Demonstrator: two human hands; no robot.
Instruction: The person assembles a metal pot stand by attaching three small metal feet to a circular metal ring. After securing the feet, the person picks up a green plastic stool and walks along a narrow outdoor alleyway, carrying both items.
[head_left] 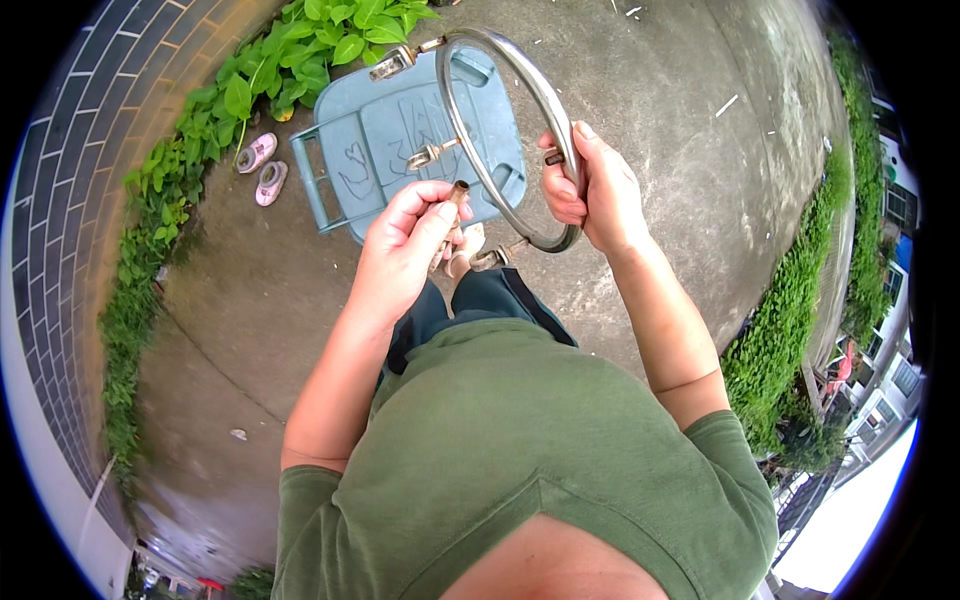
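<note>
My right hand grips a shiny metal ring by its right side and holds it up, tilted, over a blue-grey plastic stool-like piece. Small caster wheels stick out from the ring: one caster at the far left, another caster at the middle left and a third caster at the near side. A short dark stub shows on the ring beside my right fingers. To the left of the ring, my left hand pinches a short brownish metal tube, upright and apart from the ring. Its lower part is mostly hidden by my fingers.
The blue-grey plastic piece with scrawled marks lies on the concrete ground before my feet. Pink shoes stand to its left. Leafy plants line a brick wall. More greenery grows along the right edge.
</note>
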